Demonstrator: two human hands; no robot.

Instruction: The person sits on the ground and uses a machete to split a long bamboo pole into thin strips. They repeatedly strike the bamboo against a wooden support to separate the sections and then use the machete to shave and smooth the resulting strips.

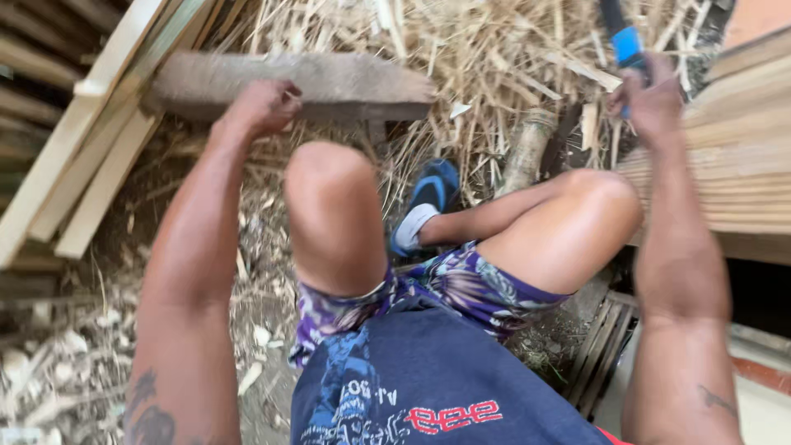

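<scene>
My left hand (262,105) is closed, knuckles resting against the front edge of a thick weathered wooden block (329,82) that lies across the ground ahead of my knees. I cannot tell whether it holds anything. My right hand (651,103) is raised at the upper right and grips the blue handle of a dark-bladed knife (622,37) that points up and away. I sit with both bare knees up and one foot in a blue sandal (428,202).
Pale split bamboo strips and shavings (494,49) litter the ground behind the block. A short bamboo stub (527,148) stands near my foot. Long flat slats (91,156) lean at the left. A stack of slats (741,165) lies at the right.
</scene>
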